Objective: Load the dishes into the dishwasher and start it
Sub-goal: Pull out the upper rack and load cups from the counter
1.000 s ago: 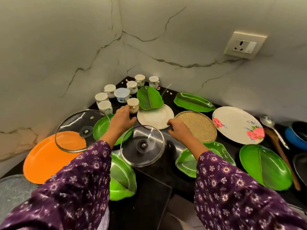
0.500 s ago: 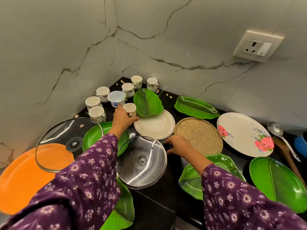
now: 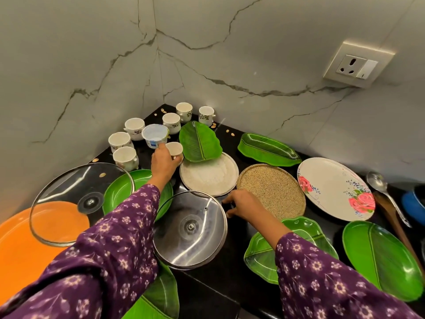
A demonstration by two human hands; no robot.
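One cup (image 3: 175, 147) near the worktop's (image 3: 232, 279) back corner sits within the curled fingers of the left hand (image 3: 163, 162). Right hand (image 3: 242, 204) at lid (image 3: 189, 229) rim; grasp indeterminate. Risk: lifting clips the adjacent tub (image 3: 154, 136), or the sleeve (image 3: 110, 238) drags the lid.

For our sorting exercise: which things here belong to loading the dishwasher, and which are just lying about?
Job: small cup in left hand; centre glass lid held by right hand; floral plate; speckled round plate.
Lying about: wall socket; scattered shells.
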